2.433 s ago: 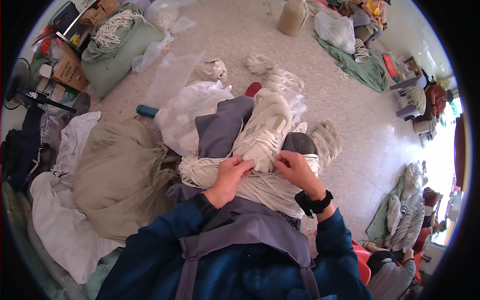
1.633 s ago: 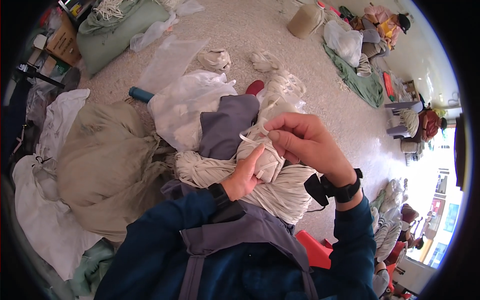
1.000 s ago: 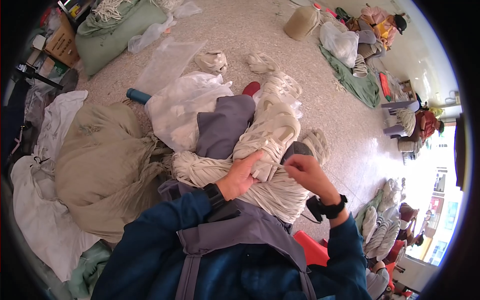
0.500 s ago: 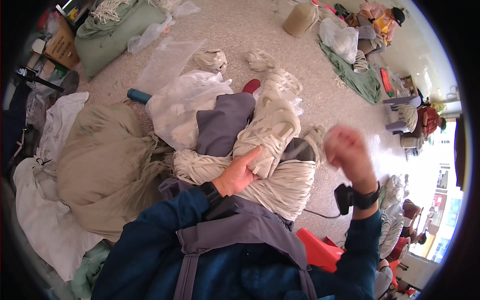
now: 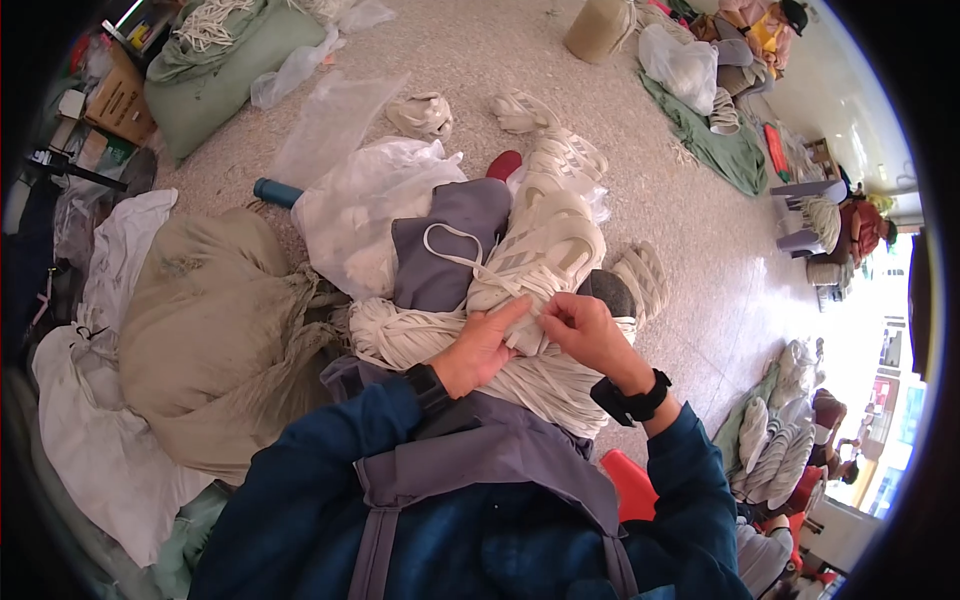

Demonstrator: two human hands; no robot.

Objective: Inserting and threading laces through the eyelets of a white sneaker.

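A long cream woven piece [image 5: 552, 228], made of flat strips, stretches away from my lap. My left hand [image 5: 474, 352] is closed on its near end, thumb on top. Close beside it, my right hand [image 5: 592, 332] is closed in a pinch at the strips; what lies between its fingertips is too small to make out fully, though it looks like a strip. A loose strip [image 5: 450, 232] loops over the grey cloth [image 5: 425, 270] on my leg. Under both hands, a thick bundle of cream strips [image 5: 545, 395] lies across my lap.
A tan cloth sack [image 5: 200, 340] bulges at my left, with a white sack [image 5: 95, 440] beside it. A white plastic bag [image 5: 350, 220] and a blue-green cylinder [image 5: 277, 192] lie ahead. Red plastic [image 5: 630, 485] shows near my right elbow. Other people sit along the right.
My right hand has come in from the right, where it was blurred and raised, to the woven piece beside my left hand. A loose strip now loops over the grey cloth.
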